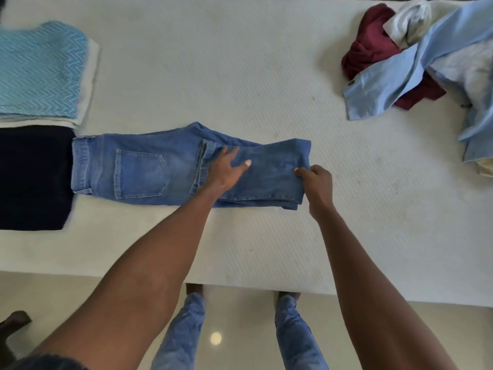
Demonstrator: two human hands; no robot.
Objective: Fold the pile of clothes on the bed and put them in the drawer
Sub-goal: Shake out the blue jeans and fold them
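A pair of blue jeans point(138, 169) lies across the white bed point(240, 76), waistband to the left, legs folded back over themselves on the right. My left hand point(226, 169) presses flat on the folded legs near the middle, fingers spread. My right hand point(317, 185) pinches the folded right edge of the jeans. At the far right lies an unfolded pile: a maroon garment point(370, 49), a light blue denim jacket point(416, 65) and whitish clothes point(410, 20).
At the left lie folded items: a turquoise zigzag-patterned cloth point(37, 68) on a white one, and a dark navy cloth point(32, 177) touching the jeans' waistband. The bed's front edge point(240, 287) runs above my legs and the glossy floor point(80, 289).
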